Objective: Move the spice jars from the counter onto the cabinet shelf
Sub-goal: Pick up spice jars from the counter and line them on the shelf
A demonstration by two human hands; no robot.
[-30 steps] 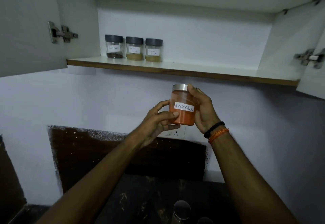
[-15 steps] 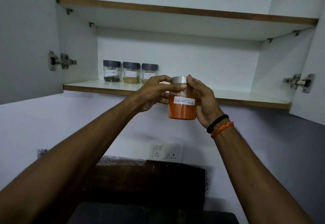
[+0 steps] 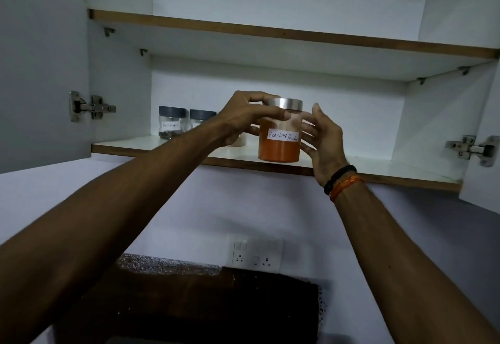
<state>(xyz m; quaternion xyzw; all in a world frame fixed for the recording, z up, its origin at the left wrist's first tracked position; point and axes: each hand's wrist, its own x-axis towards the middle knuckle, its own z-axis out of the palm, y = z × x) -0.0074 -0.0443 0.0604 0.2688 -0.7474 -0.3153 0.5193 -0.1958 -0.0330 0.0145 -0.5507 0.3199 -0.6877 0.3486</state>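
White open cabinet, lower shelf and upper shelf, doors swung wide, hinges both sides. Wall below with a socket plate. Left hand grips red chilli powder jar near its steel lid, fingers curled round the top. Right hand beside the jar, fingers straight, touching its side or just off it, cannot tell. Jar upright at the lower shelf's front edge; seated or just above, unclear. 2 grey-lidded jars far left on the same shelf. Wrist bands on right wrist.
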